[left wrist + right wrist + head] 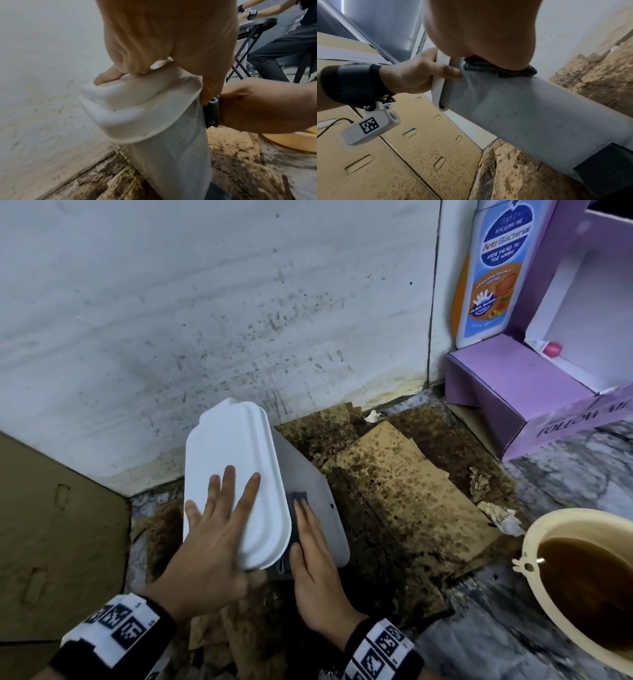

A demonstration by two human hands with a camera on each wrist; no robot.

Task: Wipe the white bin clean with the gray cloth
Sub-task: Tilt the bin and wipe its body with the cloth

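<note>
Left hand (209, 546) flat on white bin (233, 484), right hand (315, 573) flat pressing gray cloth (297, 498), basin (582, 583) nearby

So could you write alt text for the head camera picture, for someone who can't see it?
A person's left hand lies flat on the lid of a white bin while the right hand presses a gray cloth against the bin's side. The bin stands on stained cardboard by a spotted wall, with a beige basin of brown liquid at right.
</note>
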